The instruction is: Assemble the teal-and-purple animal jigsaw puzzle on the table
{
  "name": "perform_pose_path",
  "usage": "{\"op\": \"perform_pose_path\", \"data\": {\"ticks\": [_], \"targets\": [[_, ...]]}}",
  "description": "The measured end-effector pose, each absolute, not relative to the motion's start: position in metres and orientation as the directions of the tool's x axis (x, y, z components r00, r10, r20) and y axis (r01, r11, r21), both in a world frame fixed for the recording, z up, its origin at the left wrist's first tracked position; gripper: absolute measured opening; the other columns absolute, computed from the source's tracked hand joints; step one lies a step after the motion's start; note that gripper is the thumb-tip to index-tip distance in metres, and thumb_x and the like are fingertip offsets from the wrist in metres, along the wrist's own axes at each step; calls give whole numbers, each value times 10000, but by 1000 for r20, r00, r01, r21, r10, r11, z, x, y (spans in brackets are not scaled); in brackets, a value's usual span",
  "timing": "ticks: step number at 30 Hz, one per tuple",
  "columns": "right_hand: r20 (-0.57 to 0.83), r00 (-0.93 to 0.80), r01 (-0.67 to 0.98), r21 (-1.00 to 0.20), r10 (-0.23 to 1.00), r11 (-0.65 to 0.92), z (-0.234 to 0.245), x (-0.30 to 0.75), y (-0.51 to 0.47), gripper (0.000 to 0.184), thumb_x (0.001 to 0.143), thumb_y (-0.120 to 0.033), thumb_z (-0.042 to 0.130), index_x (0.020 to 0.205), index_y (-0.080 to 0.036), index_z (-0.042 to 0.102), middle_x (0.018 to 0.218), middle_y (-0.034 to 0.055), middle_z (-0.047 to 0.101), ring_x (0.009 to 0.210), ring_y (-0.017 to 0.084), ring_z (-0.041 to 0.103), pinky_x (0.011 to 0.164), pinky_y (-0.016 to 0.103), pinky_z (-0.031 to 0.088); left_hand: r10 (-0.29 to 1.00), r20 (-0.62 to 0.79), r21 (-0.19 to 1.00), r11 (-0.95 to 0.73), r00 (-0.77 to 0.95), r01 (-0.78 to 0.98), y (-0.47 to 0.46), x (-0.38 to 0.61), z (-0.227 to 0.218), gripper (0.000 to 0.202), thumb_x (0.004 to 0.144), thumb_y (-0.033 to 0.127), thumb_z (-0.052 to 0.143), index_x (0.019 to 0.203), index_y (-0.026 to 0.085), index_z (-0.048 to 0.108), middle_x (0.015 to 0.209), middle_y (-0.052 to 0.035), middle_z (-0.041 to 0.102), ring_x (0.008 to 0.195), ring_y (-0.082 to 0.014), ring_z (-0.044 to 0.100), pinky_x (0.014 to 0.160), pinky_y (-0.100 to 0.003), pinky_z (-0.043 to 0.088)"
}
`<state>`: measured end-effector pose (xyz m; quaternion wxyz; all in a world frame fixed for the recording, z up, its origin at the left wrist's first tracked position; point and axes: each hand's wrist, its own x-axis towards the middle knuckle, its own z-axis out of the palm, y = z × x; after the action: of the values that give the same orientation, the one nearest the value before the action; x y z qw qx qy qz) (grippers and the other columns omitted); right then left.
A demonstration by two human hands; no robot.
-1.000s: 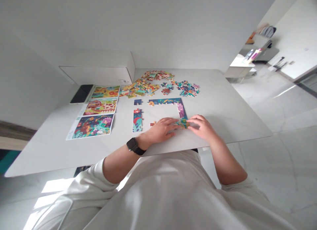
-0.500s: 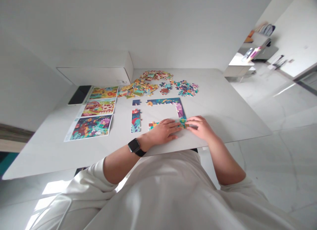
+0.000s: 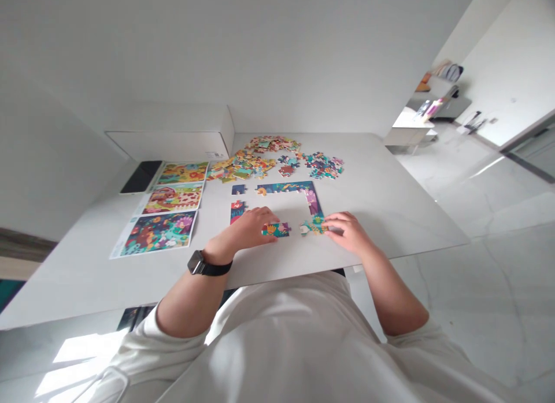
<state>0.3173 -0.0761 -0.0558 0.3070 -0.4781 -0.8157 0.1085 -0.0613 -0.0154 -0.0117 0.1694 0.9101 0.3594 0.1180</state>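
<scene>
My left hand (image 3: 248, 228) has its thumb and fingers around the left end of a short strip of joined jigsaw pieces (image 3: 281, 229), flat on the table. A gap separates this strip from the puzzle's lower right corner (image 3: 309, 226). At that corner, my right hand (image 3: 347, 230) holds the outer edge between thumb and fingers. The joined border (image 3: 288, 187) runs along the top and down the right side. A red and blue left-side section (image 3: 236, 211) is partly hidden by my left hand. A dark blue piece (image 3: 238, 189) lies apart at the upper left.
Loose jigsaw pieces lie in heaps behind the border: dark ones (image 3: 321, 165), yellow ones (image 3: 243, 165) and reddish ones (image 3: 273, 143). Picture sheets (image 3: 160, 232) and a black phone (image 3: 141, 177) are on the left. A white box (image 3: 169, 144) stands at the back.
My left hand has moved left, from the lower right corner to the strip's left end, uncovering the strip and the gap. My right hand stays at the corner. The view has tilted slightly.
</scene>
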Motion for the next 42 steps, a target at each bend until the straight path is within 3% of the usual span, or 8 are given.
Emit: {"op": "perform_pose_path", "data": {"ticks": [12,16,20,25,30,36,39,42], "targets": [[374,-405,711,-444,834,545,-47,317,-75,213,956,-261,798,1156,-319,844,1220,75,812,1142,270,755,1060,490,592,670,55,361,-705,741,611,-20,-58,-15,325,898,359,775,1203,245,784,1193,-110,747,1119,-312,716,1003,-435,555],[342,-437,676,-486,832,554,-25,328,-64,247,999,-284,745,1228,-333,824,1267,69,794,1155,241,766,1060,434,613,692,166,439,-690,703,576,-18,-56,-2,321,974,440,709,1211,232,767,1194,-121,764,1091,-295,736,987,-420,571],[341,-416,729,-430,843,533,5,347,-36,238,1032,-304,688,1226,-323,825,1242,63,807,1161,248,764,1076,438,601,768,287,506,-629,573,590,-13,-55,25,331,1074,450,541,1211,237,755,1157,-103,796,963,-242,757,905,-356,578],[312,-411,787,-353,857,506,51,363,13,241,1010,-277,692,1198,-297,841,1227,63,825,1134,261,769,1067,430,592,834,296,509,-550,466,662,7,-56,61,298,1029,472,585,972,244,768,878,-26,801,726,-181,691,720,-281,500],[300,-307,848,-344,903,403,96,355,67,256,965,-243,718,1182,-254,852,1172,59,841,1047,244,779,983,370,603,880,362,495,-460,307,737,37,-46,103,485,1015,585,556,709,215,630,570,11,602,557,-141,519,569,-267,351],[472,-5,865,-440,881,241,110,342,124,306,1009,-253,611,1210,-192,834,1150,71,847,1027,224,765,1009,362,586,859,363,535,-510,361,674,69,-27,130,369,1032,456,493,1021,206,765,827,-32,779,657,-152,630,657,-255,481],[378,137,893,-448,916,51,92,348,148,291,1003,-270,610,1160,-205,846,1111,66,854,1019,219,769,985,328,577,850,350,555,-527,394,644,79,-29,121,414,1011,487,560,1245,215,766,967,-63,824,742,-179,704,724,-276,547],[168,242,925,-336,956,-175,68,360,165,207,939,-244,684,1026,-228,871,1069,65,863,1030,230,783,956,295,572,857,315,556,-514,407,653,86,-36,105,459,1003,534,595,1315,234,748,1017,-71,832,820,-204,751,775,-293,582]]}}
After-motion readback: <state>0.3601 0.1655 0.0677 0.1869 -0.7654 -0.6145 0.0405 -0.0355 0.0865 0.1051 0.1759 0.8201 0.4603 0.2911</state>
